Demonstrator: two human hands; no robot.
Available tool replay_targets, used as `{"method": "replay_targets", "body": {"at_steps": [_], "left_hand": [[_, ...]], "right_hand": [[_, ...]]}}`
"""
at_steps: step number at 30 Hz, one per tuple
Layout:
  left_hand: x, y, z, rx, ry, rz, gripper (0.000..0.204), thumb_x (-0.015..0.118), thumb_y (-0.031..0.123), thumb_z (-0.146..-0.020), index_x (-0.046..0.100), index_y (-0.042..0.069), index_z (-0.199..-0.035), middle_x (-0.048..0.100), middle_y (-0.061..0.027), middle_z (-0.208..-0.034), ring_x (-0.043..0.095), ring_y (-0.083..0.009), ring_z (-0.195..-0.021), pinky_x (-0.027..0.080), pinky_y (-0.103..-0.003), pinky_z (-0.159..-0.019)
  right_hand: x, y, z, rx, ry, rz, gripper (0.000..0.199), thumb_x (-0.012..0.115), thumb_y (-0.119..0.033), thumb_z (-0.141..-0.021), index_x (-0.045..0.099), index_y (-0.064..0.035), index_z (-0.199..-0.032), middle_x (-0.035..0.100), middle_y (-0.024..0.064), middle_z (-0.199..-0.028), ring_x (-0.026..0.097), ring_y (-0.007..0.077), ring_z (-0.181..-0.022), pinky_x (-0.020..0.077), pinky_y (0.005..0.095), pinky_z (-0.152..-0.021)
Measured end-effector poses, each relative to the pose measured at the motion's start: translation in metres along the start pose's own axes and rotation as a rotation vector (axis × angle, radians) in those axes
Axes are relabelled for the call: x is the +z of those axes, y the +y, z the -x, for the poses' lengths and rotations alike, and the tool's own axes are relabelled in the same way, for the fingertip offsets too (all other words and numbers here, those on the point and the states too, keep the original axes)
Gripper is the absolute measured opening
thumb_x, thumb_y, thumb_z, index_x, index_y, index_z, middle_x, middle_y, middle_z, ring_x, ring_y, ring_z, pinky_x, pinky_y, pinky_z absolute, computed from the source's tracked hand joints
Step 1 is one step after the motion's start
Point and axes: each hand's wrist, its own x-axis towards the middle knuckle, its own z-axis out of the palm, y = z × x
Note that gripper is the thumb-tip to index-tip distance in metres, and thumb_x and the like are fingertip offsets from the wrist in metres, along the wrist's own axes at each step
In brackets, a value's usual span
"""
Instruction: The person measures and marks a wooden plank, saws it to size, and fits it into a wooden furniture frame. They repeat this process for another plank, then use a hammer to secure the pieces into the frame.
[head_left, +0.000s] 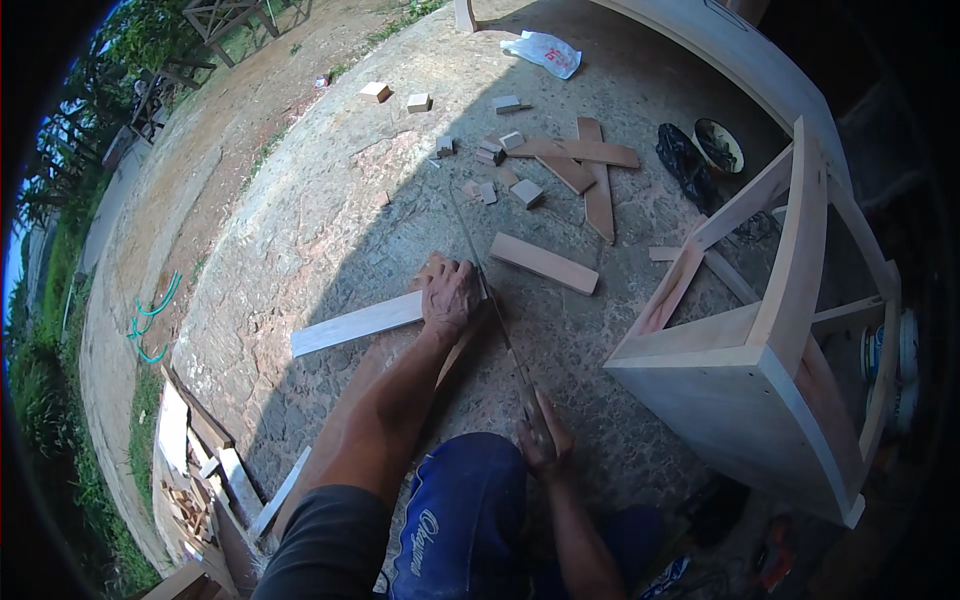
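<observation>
My left hand (450,297) is closed over the right end of a pale wooden board (356,324) and presses it down. Beneath that board runs a longer piece of wood (375,370), partly covered by my forearm. In my right hand (546,440) is the handle of a handsaw (512,352), its long thin blade pointing away from me. The blade passes just right of my left fingers, by the board's end. Whether its teeth are in the wood I cannot tell. My knee in blue trousers (462,510) is bent close below.
A wooden frame (690,355) stands at the right. Several boards (598,190) and small blocks (527,192) lie ahead on the rough concrete, with a loose board (545,263) nearer. A white plastic bag (545,52) lies farther off. Wood scraps (190,510) are heaped at lower left.
</observation>
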Motion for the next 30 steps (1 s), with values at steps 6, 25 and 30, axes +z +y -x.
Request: {"method": "replay_targets", "body": {"at_steps": [6,25,30], "left_hand": [[-0.033,0.008,0.008,-0.057,-0.093,0.031,0.033,0.054,0.037,-0.096,0.058,0.008,-0.11,0.059,-0.0141,-0.114,0.053,-0.0316,-0.118,0.041,-0.05,-0.097],[-0.164,-0.022,0.112,0.659,-0.059,0.354,0.027,0.063,0.03,-0.092,0.061,0.013,-0.112,0.061,-0.0094,-0.096,0.061,-0.0295,-0.096,0.048,-0.043,-0.084],[-0.368,0.057,0.116,0.742,0.348,0.364,0.035,0.068,0.02,-0.088,0.062,0.011,-0.122,0.06,-0.0096,-0.091,0.061,-0.0268,-0.083,0.051,-0.04,-0.072]], "right_hand": [[-0.06,0.004,0.037,-0.218,-0.132,0.206,0.045,0.069,-0.01,-0.088,0.061,-0.0031,-0.132,0.072,0.0201,-0.102,0.071,0.0378,-0.084,0.0572,0.0418,-0.073],[-0.08,0.069,0.127,0.363,-0.194,0.206,0.052,0.058,-0.014,-0.09,0.054,-0.0001,-0.14,0.062,0.0202,-0.123,0.059,0.0381,-0.113,0.045,0.0488,-0.099],[-0.137,-0.009,0.121,0.384,-0.094,0.276,0.059,0.062,-0.015,-0.091,0.047,0.0035,-0.145,0.055,0.027,-0.138,0.052,0.0452,-0.128,0.0395,0.0479,-0.11]]}}
